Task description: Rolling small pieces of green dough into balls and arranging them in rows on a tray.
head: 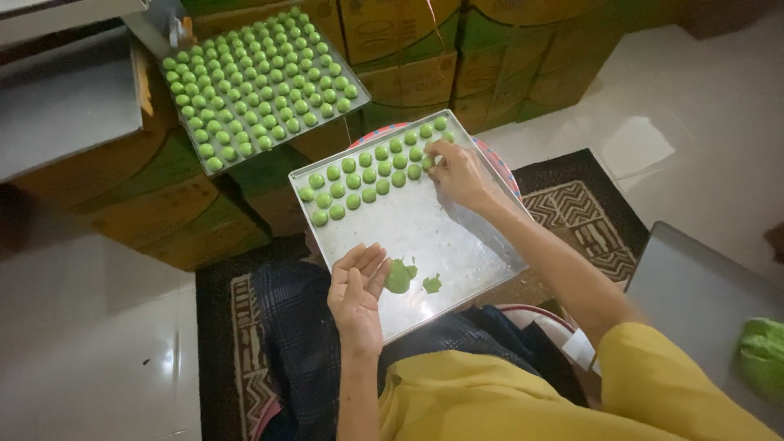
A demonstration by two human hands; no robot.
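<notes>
On the lap, tray: I see a square metal baking tray (425,237) resting across the knees of a seated person, one corner pointing away.
Dough balls: three short rows of small green dough balls (367,175) fill the tray's far edge; the rest of its surface is bare metal.
Right hand: my view shows the right hand (459,173) at the far right end of those rows, fingertips pinched together on a ball I can barely make out.
Left hand: the left hand (358,290) lies on the tray's near edge, palm up, fingers loosely open, holding nothing.
Dough lump: a flattened green dough lump (398,276) sits on the tray just beside the left fingertips, with a smaller green scrap (432,283) next to it.
Second tray: beyond the lap tray, a full tray (261,86) of green balls rests on stacked cardboard boxes (425,57).
Floor: a patterned dark rug (584,212) shows beneath the lap tray.
</notes>
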